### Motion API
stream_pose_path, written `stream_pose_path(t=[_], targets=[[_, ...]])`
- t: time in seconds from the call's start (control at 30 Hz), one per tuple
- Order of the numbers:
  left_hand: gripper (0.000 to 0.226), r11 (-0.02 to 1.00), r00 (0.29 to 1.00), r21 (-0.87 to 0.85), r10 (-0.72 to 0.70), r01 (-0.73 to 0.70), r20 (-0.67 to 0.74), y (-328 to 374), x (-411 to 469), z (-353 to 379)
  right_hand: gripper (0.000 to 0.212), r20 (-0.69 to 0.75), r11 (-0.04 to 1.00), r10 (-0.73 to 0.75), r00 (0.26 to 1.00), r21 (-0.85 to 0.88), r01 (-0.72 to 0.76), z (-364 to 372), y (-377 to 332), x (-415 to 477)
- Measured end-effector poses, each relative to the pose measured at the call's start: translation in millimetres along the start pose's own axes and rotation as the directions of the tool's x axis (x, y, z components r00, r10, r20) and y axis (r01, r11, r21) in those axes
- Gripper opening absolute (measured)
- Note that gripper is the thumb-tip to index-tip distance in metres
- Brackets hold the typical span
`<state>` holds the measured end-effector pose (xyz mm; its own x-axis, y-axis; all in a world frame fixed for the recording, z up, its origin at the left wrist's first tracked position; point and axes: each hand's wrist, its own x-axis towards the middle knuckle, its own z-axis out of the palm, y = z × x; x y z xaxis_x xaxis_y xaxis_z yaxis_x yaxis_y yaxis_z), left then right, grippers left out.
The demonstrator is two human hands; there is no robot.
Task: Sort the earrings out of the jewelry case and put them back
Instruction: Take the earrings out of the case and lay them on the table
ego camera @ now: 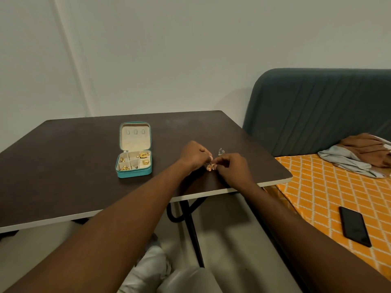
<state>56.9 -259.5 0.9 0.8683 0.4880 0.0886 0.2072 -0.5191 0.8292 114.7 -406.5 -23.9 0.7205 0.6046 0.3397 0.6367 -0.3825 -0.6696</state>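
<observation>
One teal square zip jewelry case [134,174] sits open on the dark brown surface [63,166], lid tipped back. Gold pieces sit in its dividers, roughly five clusters, exact count unclear. Two hands are out right of the case, forearms extended, fingers curled. The left hand [194,154] and right hand [230,166] meet fingertip to fingertip, both grips pinched on what looks like two small gold earrings [210,167] low over the surface. One silver-toned piece [221,151] lies just beyond them. One black phone [355,226] lies on the orange-patterned bed [313,197].
</observation>
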Motion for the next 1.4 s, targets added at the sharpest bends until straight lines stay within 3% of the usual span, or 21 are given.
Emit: stream_pose_path(t=[0.3,0.47,0.6,0.83,1.1,1.4], targets=[[0.006,0.999,0.997,0.012,0.032,-0.031,-0.065,0.7,-8.5,-7.9,0.019,0.0,1.0,0.011,1.0,0.029,-0.011,2.5,-4.9,1.5],[0.009,0.997,0.99,-0.04,0.068,-0.073,-0.122,5.3,-15.9,-27.1,0.015,-0.094,1.0,-0.012,0.996,0.024,0.015,1.9,-21.1,4.4],[0.013,0.993,0.982,-0.026,0.106,-0.111,-0.157,7.6,-28.5,-62.6,0.014,-0.145,0.993,-0.117,0.983,0.007,0.119,14.2,-50.1,10.2],[0.008,0.998,0.971,-0.038,0.03,-0.04,-0.237,-23.3,-52.4,-149.0,0.011,0.001,0.952,-0.306,0.952,0.022,0.305,60.2,-122.8,27.0],[0.02,0.99,0.958,-0.041,-0.14,0.134,-0.249,-66.8,-75.0,-197.5,0.019,0.15,0.983,-0.183,0.972,-0.001,0.185,112.4,-155.9,51.2],[0.019,0.987,0.964,-0.08,-0.153,0.138,-0.216,-97.5,-74.1,-193.2,0.029,0.345,0.911,-0.051,0.937,-0.368,0.185,137.6,-162.7,75.2]])
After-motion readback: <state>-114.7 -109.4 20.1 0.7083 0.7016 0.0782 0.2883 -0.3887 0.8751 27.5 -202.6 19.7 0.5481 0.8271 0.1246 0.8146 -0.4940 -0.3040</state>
